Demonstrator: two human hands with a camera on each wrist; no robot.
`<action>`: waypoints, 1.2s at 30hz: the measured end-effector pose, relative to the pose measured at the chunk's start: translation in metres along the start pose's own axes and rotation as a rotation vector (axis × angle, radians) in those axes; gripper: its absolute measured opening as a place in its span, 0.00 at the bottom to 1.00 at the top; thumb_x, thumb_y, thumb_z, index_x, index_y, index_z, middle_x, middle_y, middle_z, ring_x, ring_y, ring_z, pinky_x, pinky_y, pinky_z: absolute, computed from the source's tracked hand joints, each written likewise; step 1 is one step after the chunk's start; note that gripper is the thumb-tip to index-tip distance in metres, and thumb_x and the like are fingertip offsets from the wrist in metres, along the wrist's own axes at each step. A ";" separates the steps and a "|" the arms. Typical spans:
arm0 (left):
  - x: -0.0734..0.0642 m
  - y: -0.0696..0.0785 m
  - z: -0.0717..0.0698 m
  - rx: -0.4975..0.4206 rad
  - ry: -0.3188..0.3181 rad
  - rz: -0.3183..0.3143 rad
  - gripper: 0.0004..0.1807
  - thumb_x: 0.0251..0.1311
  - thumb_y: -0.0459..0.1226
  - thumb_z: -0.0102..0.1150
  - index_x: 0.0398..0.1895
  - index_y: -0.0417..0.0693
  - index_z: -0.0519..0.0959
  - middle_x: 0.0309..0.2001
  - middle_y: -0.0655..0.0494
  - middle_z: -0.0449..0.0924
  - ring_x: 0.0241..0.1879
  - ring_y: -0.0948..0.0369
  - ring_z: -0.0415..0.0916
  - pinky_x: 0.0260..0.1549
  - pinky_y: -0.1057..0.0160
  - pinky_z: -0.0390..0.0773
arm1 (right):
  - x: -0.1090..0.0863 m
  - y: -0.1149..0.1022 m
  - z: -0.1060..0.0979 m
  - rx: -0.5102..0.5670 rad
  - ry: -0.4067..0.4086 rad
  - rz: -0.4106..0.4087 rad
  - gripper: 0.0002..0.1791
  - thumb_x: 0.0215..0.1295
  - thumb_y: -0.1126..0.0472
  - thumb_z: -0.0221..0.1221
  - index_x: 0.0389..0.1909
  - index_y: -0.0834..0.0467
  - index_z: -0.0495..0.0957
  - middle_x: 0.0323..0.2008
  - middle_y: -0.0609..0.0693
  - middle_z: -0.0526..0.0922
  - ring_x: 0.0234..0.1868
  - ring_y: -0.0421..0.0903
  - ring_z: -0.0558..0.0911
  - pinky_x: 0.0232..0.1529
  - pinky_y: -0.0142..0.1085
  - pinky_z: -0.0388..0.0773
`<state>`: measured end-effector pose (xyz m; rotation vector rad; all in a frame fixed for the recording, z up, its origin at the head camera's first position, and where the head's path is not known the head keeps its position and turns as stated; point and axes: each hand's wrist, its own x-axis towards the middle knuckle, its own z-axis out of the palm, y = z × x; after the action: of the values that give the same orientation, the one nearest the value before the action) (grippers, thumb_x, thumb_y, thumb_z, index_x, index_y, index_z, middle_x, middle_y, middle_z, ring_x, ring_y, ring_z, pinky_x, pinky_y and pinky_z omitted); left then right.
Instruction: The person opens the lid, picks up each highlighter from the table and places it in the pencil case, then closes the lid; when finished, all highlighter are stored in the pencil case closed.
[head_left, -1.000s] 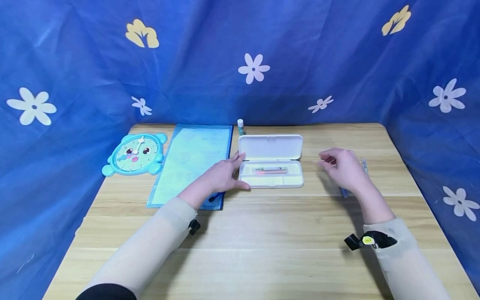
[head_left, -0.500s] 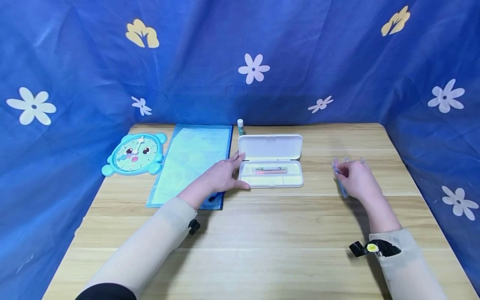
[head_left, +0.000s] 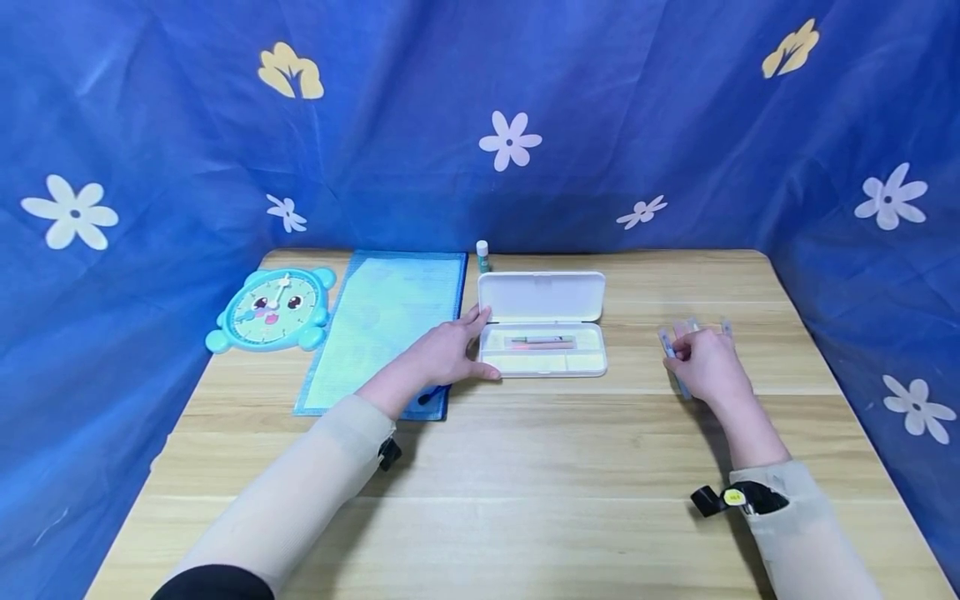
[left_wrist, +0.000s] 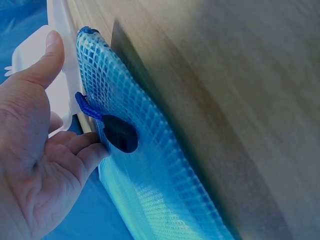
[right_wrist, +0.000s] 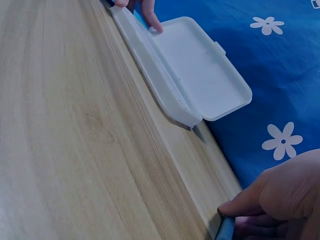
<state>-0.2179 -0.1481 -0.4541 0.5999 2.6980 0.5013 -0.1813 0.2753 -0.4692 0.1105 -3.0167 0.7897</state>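
Observation:
A white pencil case (head_left: 543, 367) lies with its lid (head_left: 542, 297) raised, and a pen (head_left: 542, 339) lies in its back compartment with a pink stick-like thing beside it. My left hand (head_left: 446, 350) rests against the case's left end, thumb at the front corner and a finger by the lid. In the left wrist view the thumb stretches out straight. On the right, my right hand (head_left: 712, 364) pinches a slim blue pen (right_wrist: 226, 227) between thumb and fingers. Several more pens (head_left: 726, 327) lie around that hand, partly hidden by it.
A blue mesh zip pouch (head_left: 390, 308) lies under my left forearm, its dark zipper pull (left_wrist: 120, 133) showing. To its left is a light blue toy clock (head_left: 272, 308). A glue stick (head_left: 483, 257) stands behind the case, before the blue flowered cloth (head_left: 570, 183).
My right hand has moved from the gap right of the case out to the pens and now grips a blue one, its top shifted slightly left. My left hand stays at the case.

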 end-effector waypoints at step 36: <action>0.001 -0.001 0.003 0.016 0.007 -0.002 0.67 0.54 0.69 0.72 0.87 0.54 0.44 0.85 0.47 0.42 0.78 0.40 0.57 0.74 0.45 0.62 | 0.030 -0.082 -0.020 0.186 0.080 -0.279 0.08 0.73 0.69 0.61 0.47 0.68 0.86 0.39 0.59 0.84 0.38 0.55 0.83 0.42 0.48 0.79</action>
<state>-0.2175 -0.1480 -0.4575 0.6009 2.7116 0.4829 -0.2054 0.2125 -0.4103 0.4776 -2.7611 1.0129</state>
